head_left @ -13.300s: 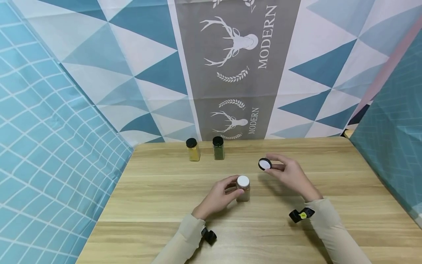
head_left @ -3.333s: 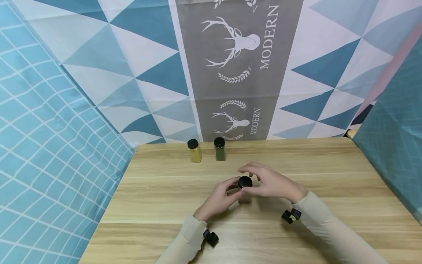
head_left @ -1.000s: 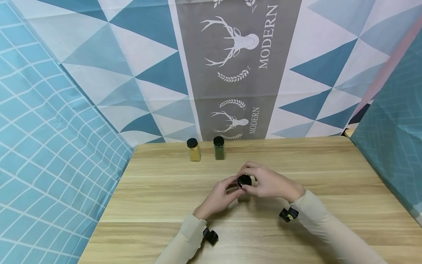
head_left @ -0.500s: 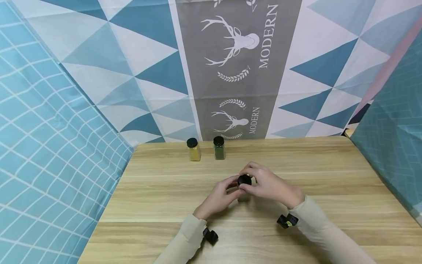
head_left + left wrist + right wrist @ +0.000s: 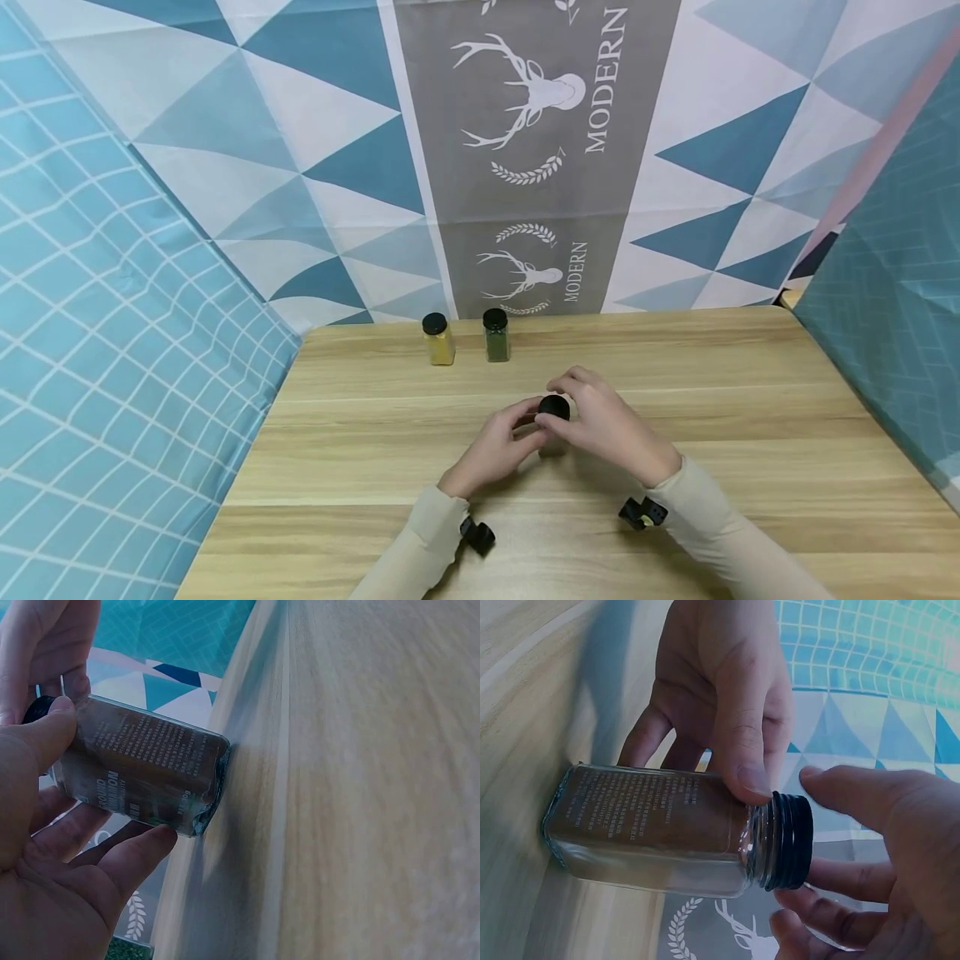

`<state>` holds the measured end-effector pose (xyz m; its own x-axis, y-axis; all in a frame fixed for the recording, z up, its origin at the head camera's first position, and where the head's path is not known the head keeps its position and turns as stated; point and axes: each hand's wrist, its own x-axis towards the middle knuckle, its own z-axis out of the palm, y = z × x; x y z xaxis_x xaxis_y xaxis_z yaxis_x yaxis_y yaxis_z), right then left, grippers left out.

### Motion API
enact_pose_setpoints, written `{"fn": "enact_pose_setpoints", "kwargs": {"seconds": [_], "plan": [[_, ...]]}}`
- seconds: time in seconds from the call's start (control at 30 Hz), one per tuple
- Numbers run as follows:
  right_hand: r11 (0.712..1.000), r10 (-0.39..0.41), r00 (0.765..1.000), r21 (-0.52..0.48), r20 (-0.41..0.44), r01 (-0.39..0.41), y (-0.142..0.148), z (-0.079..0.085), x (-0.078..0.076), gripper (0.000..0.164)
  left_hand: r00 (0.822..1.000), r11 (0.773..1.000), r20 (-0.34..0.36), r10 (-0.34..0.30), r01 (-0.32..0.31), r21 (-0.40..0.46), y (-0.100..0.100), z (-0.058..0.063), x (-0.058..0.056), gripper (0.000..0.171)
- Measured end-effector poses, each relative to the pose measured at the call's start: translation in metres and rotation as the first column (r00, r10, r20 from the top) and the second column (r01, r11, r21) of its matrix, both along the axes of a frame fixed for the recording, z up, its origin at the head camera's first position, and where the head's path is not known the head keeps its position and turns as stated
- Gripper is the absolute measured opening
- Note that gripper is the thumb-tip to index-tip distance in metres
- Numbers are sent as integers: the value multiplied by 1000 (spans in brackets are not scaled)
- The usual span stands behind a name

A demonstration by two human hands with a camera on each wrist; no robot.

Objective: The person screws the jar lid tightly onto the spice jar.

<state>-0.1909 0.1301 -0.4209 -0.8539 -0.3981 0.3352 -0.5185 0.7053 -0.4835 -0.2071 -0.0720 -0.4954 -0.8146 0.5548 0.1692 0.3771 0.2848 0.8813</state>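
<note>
A square glass spice jar of brown powder, its label partly reading as ground cinnamon, stands upright on the wooden table. My left hand grips it from the left, thumb on the near side and fingers behind. On its neck sits a black lid, with some glass thread visible below the lid in the right wrist view. My right hand curls its fingers around the lid; there, the thumb tip looks slightly off the lid's edge. The left wrist view shows the jar's printed side.
Near the table's back edge stand two black-lidded jars, one with yellow powder and one with green contents. A patterned cloth hangs behind, with blue-green sheets at both sides.
The lid, held off the jar in my right hand at first, now sits on its neck. Over the last second my right wrist has swung left and nearer. My left hand stays put.
</note>
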Motion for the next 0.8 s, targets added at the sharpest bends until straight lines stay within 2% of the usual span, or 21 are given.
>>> {"fn": "enact_pose_setpoints", "kwargs": {"seconds": [0.1,0.2,0.33,0.47,0.63,0.8], "plan": [[999,38,999,2,-14,-38,2,-2,-3,43,1000,1000,-8,4,-4,-16,0,0,0,49],[992,122,992,4,-25,-122,6,-3,-7,42,1000,1000,-6,9,-10,-28,-1,1,0,49],[973,231,973,12,-25,-231,12,-4,-15,35,1000,1000,-2,4,-4,-23,-1,1,1,50],[952,306,952,23,-4,-306,17,-2,-21,27,1000,1000,-10,-7,7,-17,-1,1,1,53],[931,360,933,54,27,-361,19,1,-25,26,1000,1000,-7,0,0,-23,-2,1,1,55],[926,369,929,69,39,-371,19,3,-25,24,1000,1000,-5,6,-6,-30,-2,0,1,56]]}}
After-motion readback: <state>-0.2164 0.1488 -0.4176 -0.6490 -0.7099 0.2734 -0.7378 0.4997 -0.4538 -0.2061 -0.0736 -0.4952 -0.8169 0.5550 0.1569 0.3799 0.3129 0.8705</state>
